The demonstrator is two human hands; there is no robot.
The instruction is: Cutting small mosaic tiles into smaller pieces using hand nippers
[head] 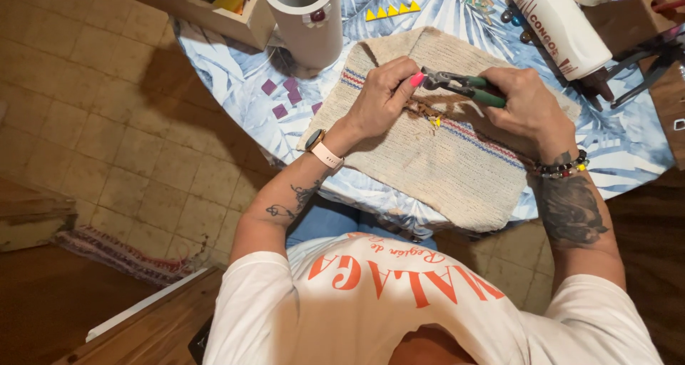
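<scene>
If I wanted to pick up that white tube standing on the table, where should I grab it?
Probably around the middle of the white tube, one hand wrapping its round wall from the bare side facing the beige cloth. It stands upright and open-topped, with a wooden box close on its other side.

Pliers' tip — piece there too small

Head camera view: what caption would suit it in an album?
Right hand grips green-handled pliers that left hand steadies over a beige cloth.
</scene>
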